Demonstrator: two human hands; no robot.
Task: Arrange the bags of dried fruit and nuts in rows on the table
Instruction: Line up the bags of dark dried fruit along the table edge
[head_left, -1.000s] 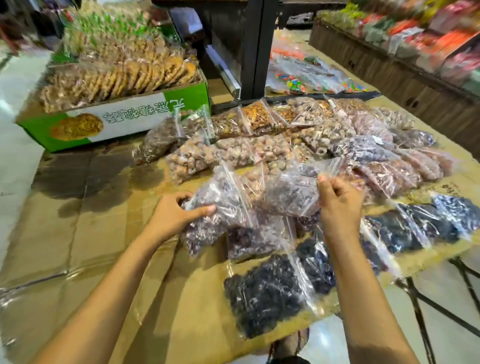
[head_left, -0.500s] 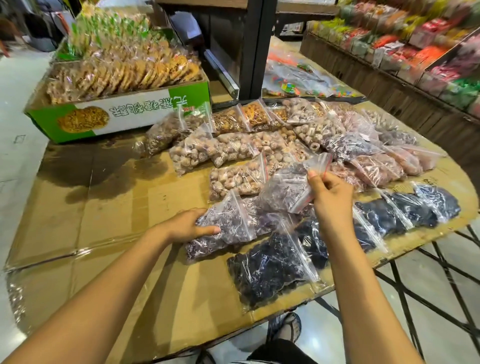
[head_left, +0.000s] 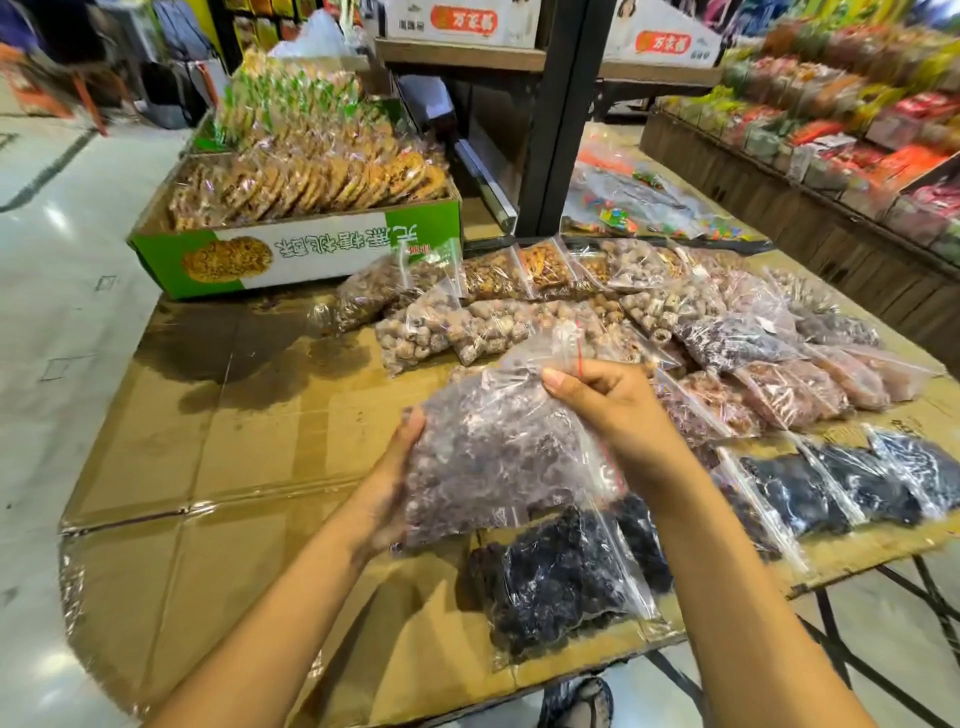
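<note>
I hold a clear zip bag of purplish dried fruit (head_left: 493, 457) up above the cardboard-covered table (head_left: 218, 447). My left hand (head_left: 397, 483) grips its lower left side and my right hand (head_left: 618, 410) pinches its top right corner. Below it lies a bag of black dried fruit (head_left: 556, 587). More black bags (head_left: 841, 488) line the near right edge. Rows of pale nut bags (head_left: 467, 327), reddish fruit bags (head_left: 795, 395) and orange snack bags (head_left: 545, 267) fill the far right half of the table.
A green and white carton of wrapped biscuits (head_left: 306, 208) stands at the table's far left. A dark metal post (head_left: 550, 119) rises behind the bags. Shelves of packaged snacks (head_left: 852, 124) run along the right. Bare cardboard covers the table's left half.
Both hands have come together on one purplish bag and raised it off the table toward me. The view has tilted up and nearer.
</note>
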